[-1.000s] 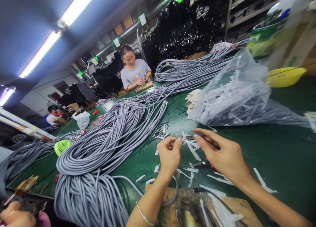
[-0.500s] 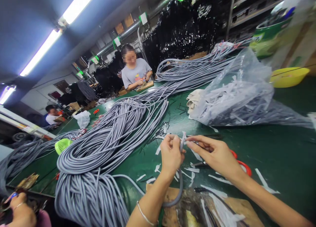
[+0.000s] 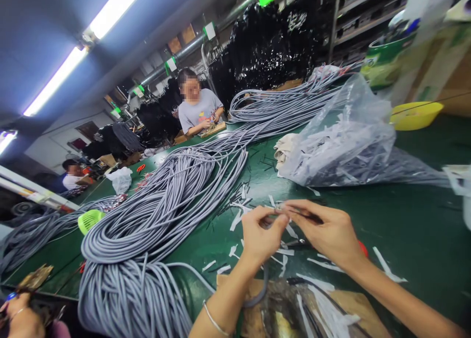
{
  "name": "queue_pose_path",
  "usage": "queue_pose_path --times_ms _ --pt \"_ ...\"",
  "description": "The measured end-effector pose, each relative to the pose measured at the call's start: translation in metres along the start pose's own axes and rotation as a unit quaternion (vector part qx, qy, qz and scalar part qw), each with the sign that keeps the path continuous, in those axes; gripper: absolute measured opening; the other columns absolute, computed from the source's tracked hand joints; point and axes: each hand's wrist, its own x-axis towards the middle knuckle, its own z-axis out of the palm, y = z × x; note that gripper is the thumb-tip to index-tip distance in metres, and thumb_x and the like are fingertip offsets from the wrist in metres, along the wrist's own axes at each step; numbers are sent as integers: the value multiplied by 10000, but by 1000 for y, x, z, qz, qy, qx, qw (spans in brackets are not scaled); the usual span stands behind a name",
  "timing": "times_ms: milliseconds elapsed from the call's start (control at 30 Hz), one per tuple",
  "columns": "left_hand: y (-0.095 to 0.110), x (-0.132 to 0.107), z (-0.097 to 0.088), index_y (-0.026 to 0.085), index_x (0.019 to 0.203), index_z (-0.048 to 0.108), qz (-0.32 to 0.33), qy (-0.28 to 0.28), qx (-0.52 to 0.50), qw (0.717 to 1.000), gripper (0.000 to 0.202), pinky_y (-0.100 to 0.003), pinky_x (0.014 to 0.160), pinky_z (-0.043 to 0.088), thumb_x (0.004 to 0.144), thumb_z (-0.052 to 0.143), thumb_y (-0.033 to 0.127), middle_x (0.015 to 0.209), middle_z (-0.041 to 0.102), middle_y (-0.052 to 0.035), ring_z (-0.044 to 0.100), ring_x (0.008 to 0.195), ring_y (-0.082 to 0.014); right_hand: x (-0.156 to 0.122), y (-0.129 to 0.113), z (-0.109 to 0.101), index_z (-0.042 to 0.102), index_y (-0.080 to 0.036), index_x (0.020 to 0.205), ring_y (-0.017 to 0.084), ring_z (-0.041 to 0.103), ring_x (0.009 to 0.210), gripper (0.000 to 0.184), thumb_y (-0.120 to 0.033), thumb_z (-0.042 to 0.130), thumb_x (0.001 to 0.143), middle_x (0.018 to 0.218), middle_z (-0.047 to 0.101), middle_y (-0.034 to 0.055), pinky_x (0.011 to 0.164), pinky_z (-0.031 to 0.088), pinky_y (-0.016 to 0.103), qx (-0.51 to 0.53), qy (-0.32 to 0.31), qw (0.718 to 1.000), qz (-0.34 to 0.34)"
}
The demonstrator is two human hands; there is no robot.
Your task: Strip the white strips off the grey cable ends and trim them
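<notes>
My left hand (image 3: pixel 262 232) is closed on the end part of a grey cable (image 3: pixel 262 290), which hangs below the fingers and curves back toward the left. My right hand (image 3: pixel 329 232) is pinched against the left fingertips at the cable's tip. What its fingertips grip is hidden, and a dark thin shape shows under its fingers. Beneath the right hand lie scissors with red handles (image 3: pixel 363 248), mostly covered. White strips (image 3: pixel 235 220) and short black pieces are scattered around both hands on the green table (image 3: pixel 423 230).
A large heap of coiled grey cables (image 3: pixel 147 215) fills the left side. A clear bag of white scraps (image 3: pixel 342 151) stands beyond the hands, with a yellow bowl (image 3: pixel 415 116) behind. Cardboard (image 3: pixel 253 323) lies close in front. A co-worker (image 3: pixel 200 105) sits across; another person's hand (image 3: pixel 24 316) shows lower left.
My left hand has turned and its fingers now point toward the right hand. The cable tip, upright before, is now covered by the fingertips of both hands.
</notes>
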Motion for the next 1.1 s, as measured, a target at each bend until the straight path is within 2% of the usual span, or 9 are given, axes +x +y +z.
queue_pose_path --times_ms 133,233,367,533,633,767,900,967,1100 --pt "5 2 -2 133 565 584 -107 -4 -93 990 362 -178 367 204 661 625 479 422 400 54 298 374 -44 4 -1 0 675 -203 721 163 609 563 281 -467 582 703 627 667 31 510 485 244 39 46 995 74" --pt "9 3 -4 135 593 551 -175 -24 -159 971 454 -158 310 145 577 663 575 388 401 69 263 304 -24 8 -1 2 662 -202 618 194 636 643 359 -559 629 633 623 664 44 588 519 272 102 -26 987 120" --pt "11 3 -2 153 604 494 -207 -41 -217 953 559 -146 263 108 466 696 655 335 419 74 220 236 -13 7 -7 4 684 -196 612 209 635 679 406 -599 682 565 583 644 42 666 530 305 173 -107 968 148" --pt "6 5 3 142 704 525 -221 -65 -243 942 622 -138 252 98 428 717 665 326 403 92 216 221 -16 3 -11 7 703 -177 671 180 606 574 435 -599 684 572 545 629 33 560 523 285 204 -186 950 145" --pt "4 5 4 171 705 475 -208 -43 -239 947 608 -137 266 138 466 685 688 365 418 91 270 252 -29 3 -5 7 685 -174 627 177 605 543 376 -548 686 587 585 660 50 516 507 267 160 -180 965 108" --pt "5 0 -1 160 772 559 -94 -12 -120 988 438 -173 418 365 584 725 519 548 556 29 469 432 -72 3 2 2 664 -199 623 176 615 548 209 -384 598 692 611 678 45 511 490 256 35 -75 996 17" --pt "6 -4 -8 139 662 635 3 -7 8 1000 284 -203 471 360 715 649 418 544 540 4 457 476 -88 3 0 -3 650 -205 664 158 627 567 174 -246 498 738 635 681 32 520 483 231 -29 -53 995 -83" --pt "6 -3 -9 130 613 617 -5 -36 -22 999 399 -202 418 304 738 597 508 481 481 17 394 413 -71 2 -1 -2 653 -198 702 150 625 556 183 -238 481 750 648 683 35 501 477 221 -33 -55 992 -105" --pt "9 -1 -10 125 541 547 -83 -109 -153 979 559 -184 336 189 600 630 674 443 408 45 266 314 -17 4 4 1 648 -193 732 154 633 559 190 -293 488 755 657 687 38 501 490 221 -17 -73 995 -66"
